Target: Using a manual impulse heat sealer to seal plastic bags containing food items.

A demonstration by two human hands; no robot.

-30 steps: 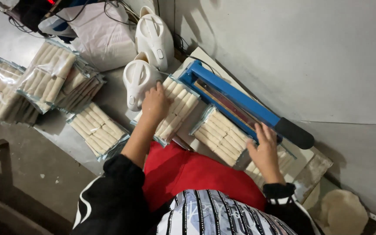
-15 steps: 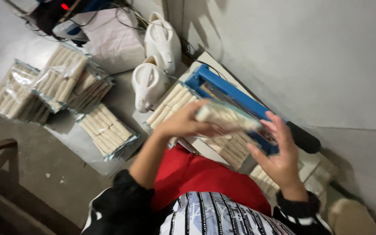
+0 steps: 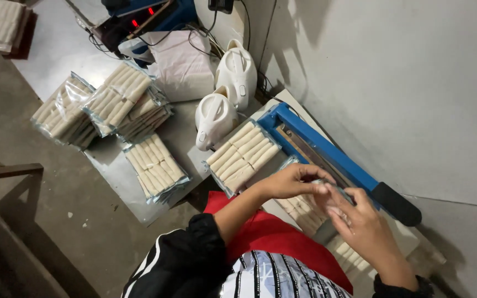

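Hands meet low in the middle of the head view, over the near end of a long blue impulse sealer with a black handle point(image 3: 327, 157) that lies slantwise on a pale board against the grey wall. The left hand point(image 3: 293, 181) reaches in from a black sleeve with white stripes, its fingers curled and pinching the edge of a clear plastic pouch of pale, finger-shaped rolls point(image 3: 305, 207). The right hand point(image 3: 362, 223) comes up from below, its fingertips closed on the same pouch edge just beside the left thumb; both hands therefore grasp the pouch, which sits partly hidden under them, beside the sealer's bar. How firmly each hand grips cannot be told.

Just left of the hands a second filled clear pouch of pale rolls point(image 3: 243, 155) lies flat, touching the sealer's blue frame. Two white plastic kettles point(image 3: 224, 99) stand one behind the other near the far end of the sealer. Farther left, on a grey metal sheet point(image 3: 117, 176), rests a single flat pouch of rolls point(image 3: 155, 165), and beyond it a heap of stacked filled pouches point(image 3: 97, 105). At the top a blue machine with small red lights point(image 3: 139, 16) sits behind a white cloth bag point(image 3: 180, 63). Red cloth point(image 3: 271, 232) covers the person's lap below the arms.
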